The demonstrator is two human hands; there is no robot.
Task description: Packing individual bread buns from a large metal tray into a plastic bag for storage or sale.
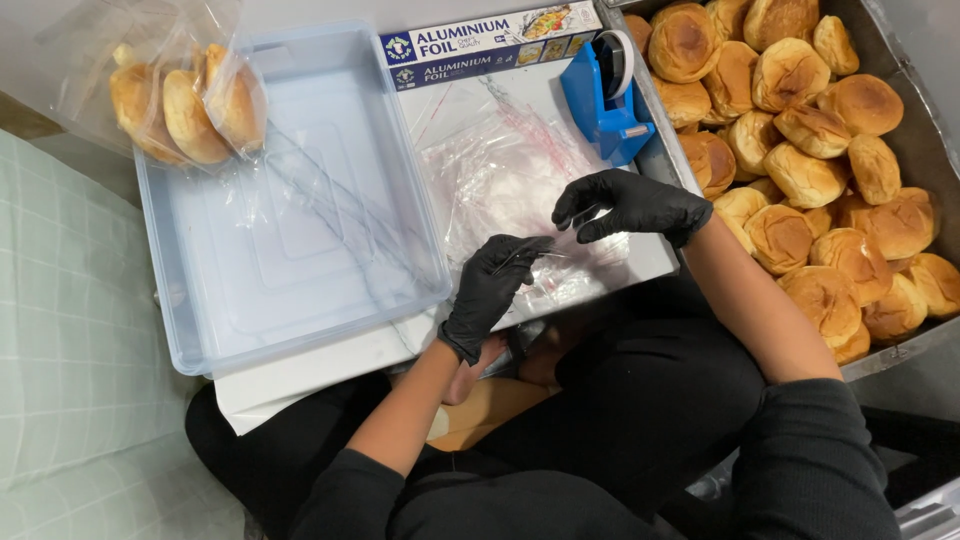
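Both my hands wear black gloves. My left hand (pixel 495 285) pinches the edge of a clear plastic bag from the stack of clear bags (pixel 500 175) on the white board. My right hand (pixel 630 205) hovers just right of it, fingers curled and apart, touching the same thin bag film. A clear bag holding three bread buns (pixel 185 105) rests on the far left corner of a pale blue plastic tub (pixel 300 320).
A metal tray (pixel 915 130) full of several golden buns stands at the right. A blue tape dispenser (pixel 605 95) and a long foil box (pixel 490 40) lie at the back. The white board (pixel 300 375) rests over my lap.
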